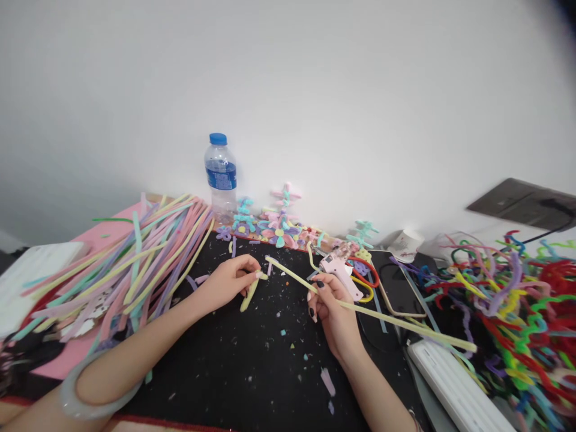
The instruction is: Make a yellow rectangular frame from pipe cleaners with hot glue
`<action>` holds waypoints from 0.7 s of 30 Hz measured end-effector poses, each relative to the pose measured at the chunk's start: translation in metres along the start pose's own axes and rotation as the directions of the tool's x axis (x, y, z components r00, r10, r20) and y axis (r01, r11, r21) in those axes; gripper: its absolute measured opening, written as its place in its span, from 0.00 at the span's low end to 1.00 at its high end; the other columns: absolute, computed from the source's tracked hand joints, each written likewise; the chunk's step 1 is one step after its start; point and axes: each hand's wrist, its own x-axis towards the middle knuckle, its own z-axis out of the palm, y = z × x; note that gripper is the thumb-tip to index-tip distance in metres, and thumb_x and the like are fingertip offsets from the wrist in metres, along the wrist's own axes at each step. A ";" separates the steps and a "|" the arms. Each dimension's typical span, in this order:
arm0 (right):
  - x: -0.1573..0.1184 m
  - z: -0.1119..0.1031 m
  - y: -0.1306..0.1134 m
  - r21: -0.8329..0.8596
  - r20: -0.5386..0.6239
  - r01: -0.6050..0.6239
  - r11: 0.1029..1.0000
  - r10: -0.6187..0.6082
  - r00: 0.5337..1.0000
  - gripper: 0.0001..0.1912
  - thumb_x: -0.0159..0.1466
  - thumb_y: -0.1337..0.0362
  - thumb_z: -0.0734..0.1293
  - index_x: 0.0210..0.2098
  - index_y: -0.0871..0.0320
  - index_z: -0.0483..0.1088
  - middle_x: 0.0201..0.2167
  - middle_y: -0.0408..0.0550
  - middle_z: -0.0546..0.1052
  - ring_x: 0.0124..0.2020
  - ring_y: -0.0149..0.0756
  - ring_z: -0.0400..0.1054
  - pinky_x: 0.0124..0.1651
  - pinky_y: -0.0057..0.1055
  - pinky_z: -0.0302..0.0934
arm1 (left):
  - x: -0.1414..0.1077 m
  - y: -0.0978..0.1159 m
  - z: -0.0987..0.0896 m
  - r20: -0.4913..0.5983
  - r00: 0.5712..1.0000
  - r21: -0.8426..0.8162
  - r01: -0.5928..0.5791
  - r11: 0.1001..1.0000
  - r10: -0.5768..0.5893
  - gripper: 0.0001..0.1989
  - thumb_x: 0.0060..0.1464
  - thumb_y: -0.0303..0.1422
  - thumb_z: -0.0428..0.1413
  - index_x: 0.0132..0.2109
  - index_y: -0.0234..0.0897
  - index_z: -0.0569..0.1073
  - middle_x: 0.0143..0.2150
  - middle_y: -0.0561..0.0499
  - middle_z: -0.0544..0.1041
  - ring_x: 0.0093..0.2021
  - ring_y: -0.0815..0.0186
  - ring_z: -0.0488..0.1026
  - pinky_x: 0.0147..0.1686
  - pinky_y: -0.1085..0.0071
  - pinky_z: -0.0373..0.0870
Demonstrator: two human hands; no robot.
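Note:
Over the black mat, my left hand pinches a short, bent piece of yellow pipe cleaner between thumb and fingers. My right hand grips a long pale yellow pipe cleaner, which slants from the middle of the mat out past the right side. The two pieces are apart. Just behind my right hand lies a pale pink glue gun, partly hidden by the fingers. Small fuzzy scraps and a lilac offcut are scattered on the mat.
A bundle of pastel pipe cleaners spreads at the left. A water bottle and finished fuzzy flowers stand against the wall. To the right are a phone, a paper cup, a white power strip and tangled bright pipe cleaners.

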 end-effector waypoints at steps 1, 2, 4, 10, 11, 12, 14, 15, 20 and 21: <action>0.000 0.000 0.000 0.005 0.000 0.001 1.000 -0.001 1.000 0.10 0.58 0.58 0.66 0.35 0.57 0.67 0.20 0.39 0.69 0.16 0.25 0.58 0.16 0.21 0.53 | 0.000 0.001 -0.001 -0.002 1.000 -0.027 0.012 1.000 -0.012 0.11 0.49 0.40 0.55 0.34 0.36 0.67 0.24 0.56 0.70 0.22 0.69 0.68 0.24 0.73 0.67; 0.000 -0.001 0.000 0.009 0.001 0.004 1.000 -0.004 1.000 0.10 0.58 0.58 0.66 0.36 0.57 0.68 0.20 0.40 0.69 0.16 0.25 0.58 0.16 0.21 0.53 | -0.001 0.002 -0.001 -0.015 0.999 -0.057 0.027 0.998 -0.028 0.11 0.49 0.40 0.56 0.34 0.36 0.67 0.24 0.55 0.71 0.22 0.69 0.69 0.24 0.73 0.68; -0.001 -0.001 -0.001 0.013 0.020 0.008 1.000 -0.008 1.000 0.11 0.59 0.58 0.66 0.37 0.58 0.69 0.23 0.42 0.70 0.17 0.25 0.58 0.16 0.22 0.54 | -0.002 0.003 -0.002 -0.064 0.996 -0.138 0.054 0.989 -0.064 0.12 0.49 0.39 0.57 0.38 0.37 0.68 0.25 0.54 0.74 0.25 0.67 0.73 0.27 0.72 0.71; -0.004 0.003 -0.003 -0.035 0.052 -0.021 0.999 0.023 0.998 0.11 0.56 0.58 0.68 0.32 0.61 0.74 0.26 0.47 0.74 0.19 0.26 0.60 0.17 0.22 0.55 | -0.005 0.000 0.002 -0.076 0.990 -0.423 0.078 0.903 -0.122 0.16 0.50 0.36 0.59 0.46 0.39 0.70 0.38 0.48 0.79 0.39 0.63 0.77 0.36 0.73 0.74; -0.004 0.004 -0.004 -0.050 0.043 -0.024 0.998 0.027 0.999 0.11 0.56 0.58 0.69 0.31 0.61 0.75 0.26 0.47 0.74 0.19 0.26 0.60 0.17 0.22 0.54 | -0.005 0.000 0.003 -0.060 0.990 -0.451 0.085 0.889 -0.125 0.15 0.50 0.35 0.59 0.46 0.39 0.70 0.38 0.48 0.79 0.39 0.64 0.77 0.37 0.73 0.74; -0.005 0.006 -0.004 -0.066 0.033 -0.024 0.997 0.027 0.999 0.11 0.56 0.59 0.69 0.31 0.61 0.75 0.25 0.47 0.75 0.19 0.26 0.60 0.17 0.22 0.54 | -0.006 0.000 0.004 -0.046 0.991 -0.477 0.088 0.874 -0.125 0.15 0.51 0.34 0.59 0.46 0.39 0.70 0.39 0.48 0.79 0.39 0.64 0.77 0.37 0.74 0.74; -0.005 0.007 -0.003 -0.099 0.009 -0.013 0.995 0.014 1.000 0.10 0.55 0.60 0.70 0.31 0.61 0.75 0.24 0.47 0.75 0.18 0.25 0.59 0.17 0.22 0.54 | -0.007 0.001 0.006 -0.024 0.992 -0.527 0.092 0.845 -0.123 0.13 0.51 0.32 0.58 0.45 0.39 0.69 0.40 0.49 0.79 0.40 0.65 0.77 0.38 0.74 0.74; -0.005 0.006 -0.002 -0.115 -0.002 -0.006 0.993 0.006 1.000 0.09 0.55 0.60 0.70 0.30 0.61 0.74 0.24 0.47 0.75 0.18 0.25 0.59 0.18 0.23 0.54 | -0.008 0.002 0.007 -0.012 0.992 -0.550 0.096 0.829 -0.123 0.11 0.52 0.31 0.58 0.44 0.39 0.69 0.40 0.49 0.78 0.40 0.65 0.77 0.38 0.74 0.74; -0.003 0.002 0.002 -0.166 -0.045 -0.016 0.986 0.008 0.999 0.08 0.51 0.63 0.72 0.27 0.61 0.72 0.20 0.42 0.73 0.16 0.24 0.57 0.18 0.22 0.53 | -0.008 0.006 0.010 0.040 0.989 -0.660 0.131 0.740 -0.140 0.06 0.54 0.31 0.56 0.40 0.39 0.68 0.37 0.52 0.78 0.41 0.64 0.77 0.40 0.72 0.73; -0.003 0.001 0.003 -0.170 -0.042 -0.015 0.985 0.008 0.999 0.08 0.52 0.63 0.72 0.26 0.61 0.71 0.19 0.41 0.73 0.16 0.24 0.57 0.18 0.22 0.53 | -0.008 0.006 0.010 0.049 0.988 -0.673 0.139 0.727 -0.144 0.06 0.54 0.31 0.56 0.39 0.39 0.68 0.36 0.52 0.78 0.40 0.64 0.78 0.39 0.73 0.73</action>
